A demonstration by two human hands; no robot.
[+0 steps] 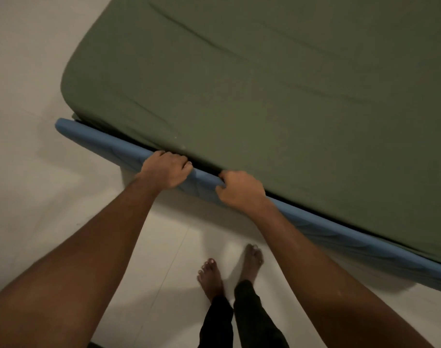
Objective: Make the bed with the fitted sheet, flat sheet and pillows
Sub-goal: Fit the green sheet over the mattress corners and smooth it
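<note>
An olive green fitted sheet [277,101] covers the top of the mattress and is fairly smooth, with a few long creases. Along the near side runs a blue padded edge [99,140], either the bed frame or a blue layer under the mattress. My left hand [165,170] is curled over this blue edge where it meets the green sheet. A little to its right, my right hand [242,190] grips the same edge, its fingertips tucked into the dark gap under the mattress. No flat sheet or pillow is in view.
Pale tiled floor [33,197] lies to the left of and in front of the bed. My bare feet [229,270] stand close to the bed's near side. The rounded mattress corner [71,84] is at the left.
</note>
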